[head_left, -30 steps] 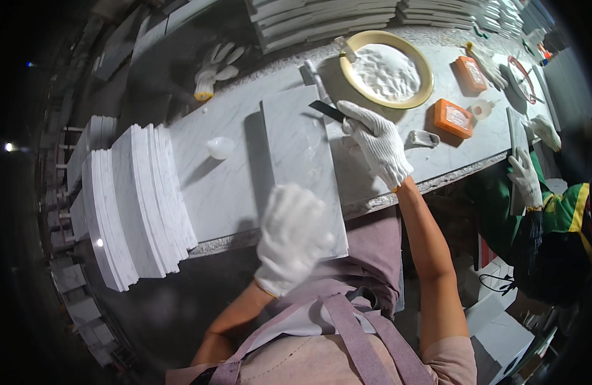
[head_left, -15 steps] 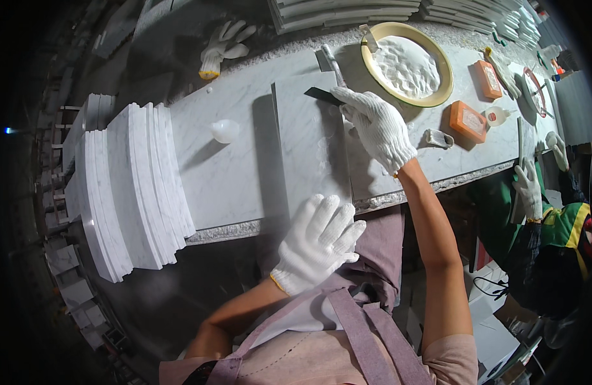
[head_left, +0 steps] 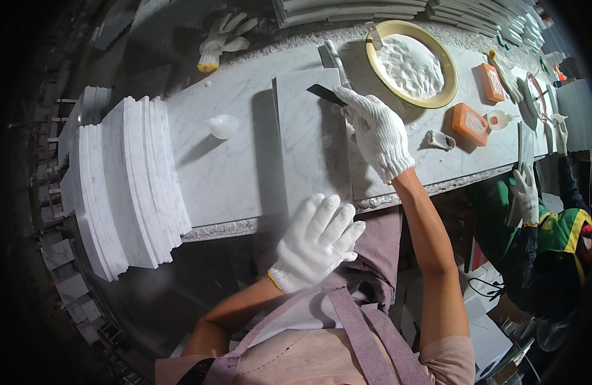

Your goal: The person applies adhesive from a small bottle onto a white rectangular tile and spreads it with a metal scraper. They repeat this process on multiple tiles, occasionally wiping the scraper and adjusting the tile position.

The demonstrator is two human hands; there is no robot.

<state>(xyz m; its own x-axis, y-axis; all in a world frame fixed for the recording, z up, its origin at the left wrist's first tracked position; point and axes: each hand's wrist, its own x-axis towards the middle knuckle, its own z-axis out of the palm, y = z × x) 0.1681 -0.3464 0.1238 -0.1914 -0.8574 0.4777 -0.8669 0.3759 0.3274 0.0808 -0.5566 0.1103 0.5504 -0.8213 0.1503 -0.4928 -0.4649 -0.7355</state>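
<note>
A pale marble slab (head_left: 311, 144) lies crosswise on the long marble bench top in front of me. My right hand (head_left: 381, 131), in a white knit glove, grips a scraper (head_left: 324, 94) whose dark flat blade rests over the slab's far part; the fingers hide its handle. Close to the slab's near end is my left hand (head_left: 315, 240), gloved too, its fingers stretched out and holding nothing. Whether its fingertips touch the slab's edge I cannot tell. Left of the slab stands a small translucent bottle (head_left: 224, 126) with a thin nozzle.
Moulded marble pieces (head_left: 129, 186) stand stacked at the bench's left end. Beyond my right hand sit a yellow-rimmed basin (head_left: 451, 83) of white powder, orange blocks (head_left: 469, 124) and a second bottle (head_left: 498, 119). A spare glove (head_left: 225, 42) lies behind. A co-worker (head_left: 562, 234) works at right.
The view has shifted slightly. My hands and the scraper stay almost where they were over the slab. At the right, the co-worker's gloved hands have moved a little.
</note>
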